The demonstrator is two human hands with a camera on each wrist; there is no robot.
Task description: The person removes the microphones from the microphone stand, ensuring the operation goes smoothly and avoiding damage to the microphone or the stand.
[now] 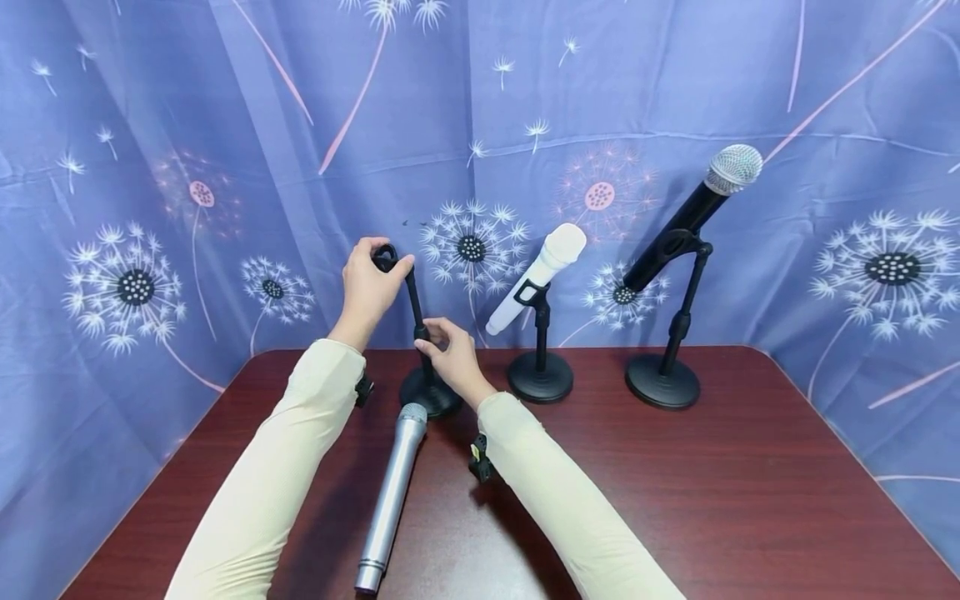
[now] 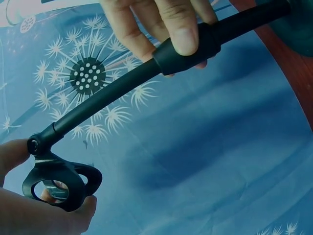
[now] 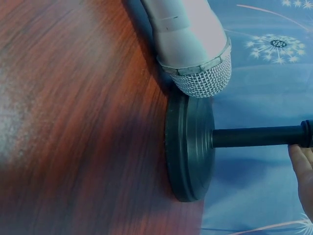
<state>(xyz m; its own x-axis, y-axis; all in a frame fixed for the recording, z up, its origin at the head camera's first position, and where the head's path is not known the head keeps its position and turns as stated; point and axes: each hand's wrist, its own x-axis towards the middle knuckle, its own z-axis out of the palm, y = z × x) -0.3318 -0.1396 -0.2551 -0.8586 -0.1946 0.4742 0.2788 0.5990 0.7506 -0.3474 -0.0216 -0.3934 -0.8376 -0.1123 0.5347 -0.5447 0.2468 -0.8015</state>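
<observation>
By the back edge of the glossy red-brown wooden desk (image 1: 750,483), left of its middle, stands a black round-based microphone stand (image 1: 416,307). The person's left hand (image 1: 372,287) pinches the clip (image 2: 76,188) at its top; the right hand (image 1: 453,360) grips the collar (image 2: 210,44) on its pole. A silver metal microphone (image 1: 392,498) lies from near the base toward the front edge. A slim white microphone (image 1: 546,265) tilts in a second black stand (image 1: 542,337); nearer the back right corner, a black, silver-grilled microphone (image 1: 697,207) leans in a third (image 1: 678,327).

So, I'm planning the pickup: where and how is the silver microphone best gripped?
Likely the middle of the silver microphone, from above, gripping across its length: the straight body lies exposed along the table, while the mesh head crowds the held stand's base.
</observation>
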